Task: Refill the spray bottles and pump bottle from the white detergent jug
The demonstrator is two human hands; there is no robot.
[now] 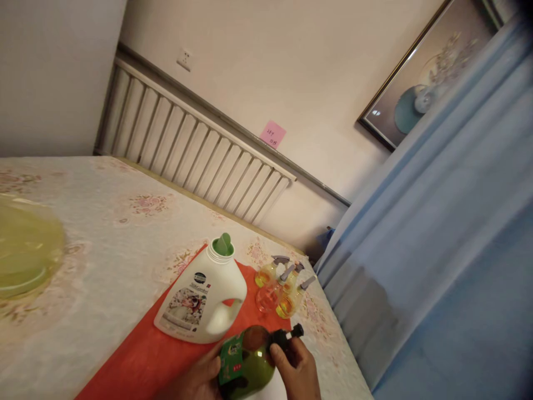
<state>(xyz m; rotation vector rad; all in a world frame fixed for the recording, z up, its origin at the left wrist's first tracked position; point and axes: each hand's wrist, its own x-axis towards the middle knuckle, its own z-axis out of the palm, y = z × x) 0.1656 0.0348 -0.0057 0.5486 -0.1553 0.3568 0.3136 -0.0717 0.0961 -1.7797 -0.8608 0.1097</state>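
At the near edge of the view, both hands close around a small round green translucent plastic bottle [249,364] with a green and red label and a black pump cap. The left hand [199,378] wraps its fingers around the labelled left side of the bottle, thumb pressed on the label. The right hand [298,369] pinches the black pump cap [287,336] between thumb and fingers at the bottle's upper right, the cap's nozzle poking out to the right. The bottle is tilted, its neck pointing up and to the right, and it is held just above the near end of an orange-red cloth [141,355] that lies on the table.

Just beyond the hands, on the cloth, stands a large white plastic detergent jug [200,294] with a moulded handle, a printed floral label and an open mouth with a green pour spout inside. To its right, at the far right corner of the cloth, a cluster of small clear spray bottles [280,289] with grey trigger heads holds yellow and orange liquid.

The table wears a pale floral-patterned tablecloth [104,244]. At the far left sits a blurred yellow-green translucent container [25,250]. Behind the table are a white ribbed radiator [187,144], a pink sticky note [272,134] on the wall, a framed picture [420,83] and blue curtains [449,222] on the right.
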